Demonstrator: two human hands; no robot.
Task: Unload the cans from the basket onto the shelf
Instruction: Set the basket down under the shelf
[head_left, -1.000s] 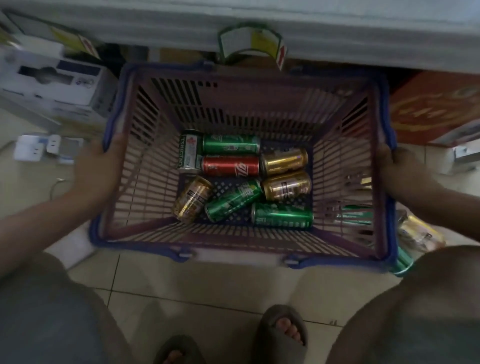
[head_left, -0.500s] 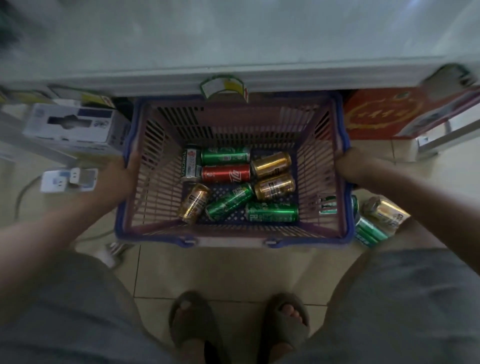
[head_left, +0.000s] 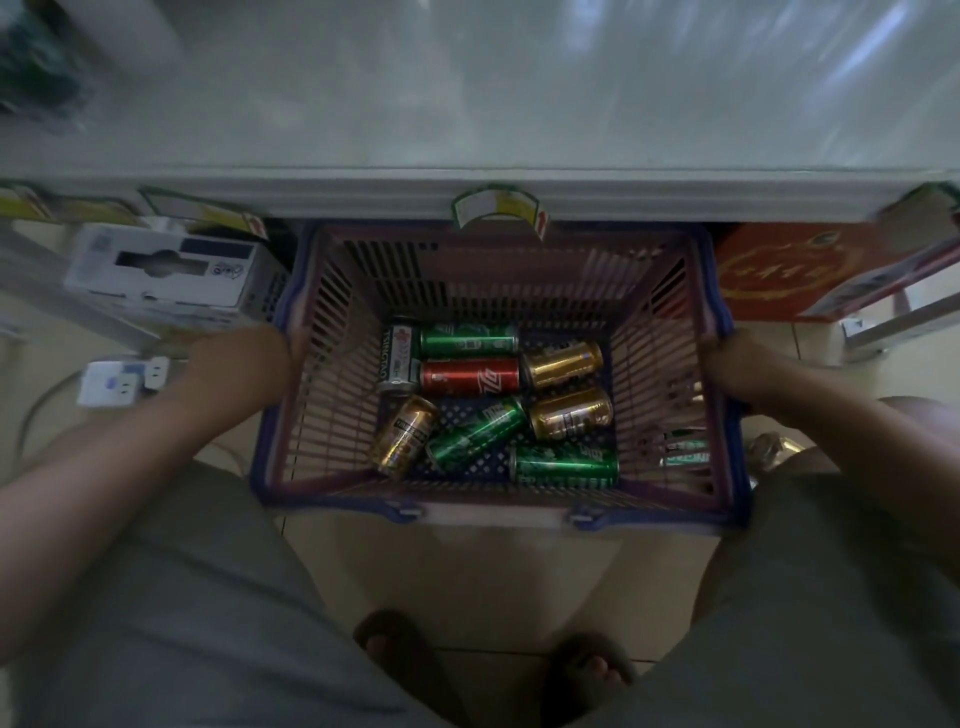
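So, lifted higher than a second ago and pulled in under the shelf (head_left: 519, 104) edge, basket (head_left: 498, 512) looking smaller now. Means still carrying, no unloading started. Left hand (head_left: 244, 358) and right hand (head_left: 737, 364) both wrapped tight on the basket's side rims. Cans (head_left: 470, 375) lying loose on the basket floor, well apart from any fingers, all eight still inside.
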